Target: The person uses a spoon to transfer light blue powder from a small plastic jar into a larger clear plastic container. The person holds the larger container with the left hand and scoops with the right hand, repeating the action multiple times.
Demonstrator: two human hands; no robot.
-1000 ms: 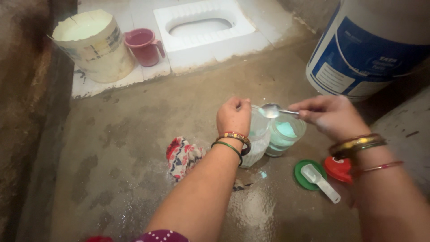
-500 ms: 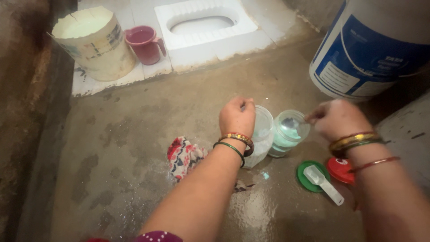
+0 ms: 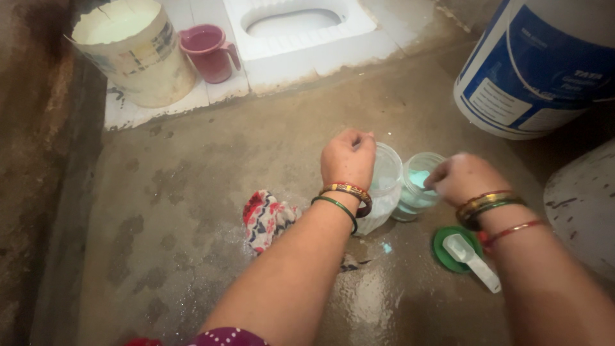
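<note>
Down on the wet concrete floor (image 3: pixel 192 211), the left hand (image 3: pixel 348 160) is a closed fist gripping the rim of the clear jar (image 3: pixel 383 186). Just right of that jar stands the small jar of blue-green powder (image 3: pixel 418 186), and the right hand (image 3: pixel 462 178) has dropped low over its mouth, fingers pinched shut; the spoon seen lifted a second ago is now hidden. Right of the clear jar lies the green lid (image 3: pixel 448 253) with a white scoop (image 3: pixel 473 259); left of it, a patterned cloth (image 3: pixel 264 219).
</note>
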